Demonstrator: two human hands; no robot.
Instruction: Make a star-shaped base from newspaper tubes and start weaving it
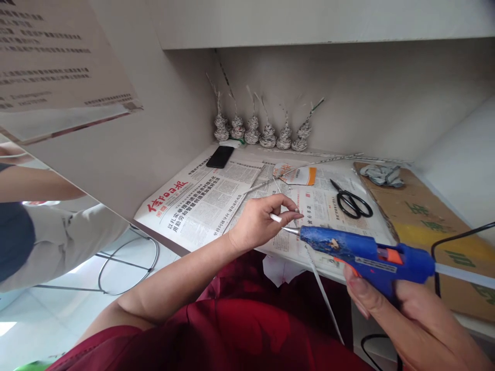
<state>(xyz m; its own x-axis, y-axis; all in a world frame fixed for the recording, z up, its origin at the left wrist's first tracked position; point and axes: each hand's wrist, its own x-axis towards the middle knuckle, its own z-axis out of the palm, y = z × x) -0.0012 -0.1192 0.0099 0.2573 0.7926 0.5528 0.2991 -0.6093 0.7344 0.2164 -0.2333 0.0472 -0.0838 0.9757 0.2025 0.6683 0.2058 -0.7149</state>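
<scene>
Red cloth [232, 335] of the wearer's clothing lies closest to me, below the left hand. I see the right hand [406, 309] wrapped round the handle of a blue glue gun [340, 250], with a white glue stick [464, 274] jutting from its rear above that hand. Its metal nozzle [291, 230] points at the left hand [261, 219], whose thumb and fingers pinch a thin white roll [276, 218]; I cannot tell whether nozzle and roll touch. Below the left fingertips, a pale strip [323, 293] slants down over the clothing. Newspaper [201, 201] spreads beyond the left hand, bearing a black phone [220, 157] to its upper left. Ahead of the right hand, past the gun, I find black scissors [350, 203], and cardboard [417, 226] with a crumpled wad [381, 175] on it. Farther beyond the left hand, six woven gourd shapes [267, 136] stand in a row by the wall.
</scene>
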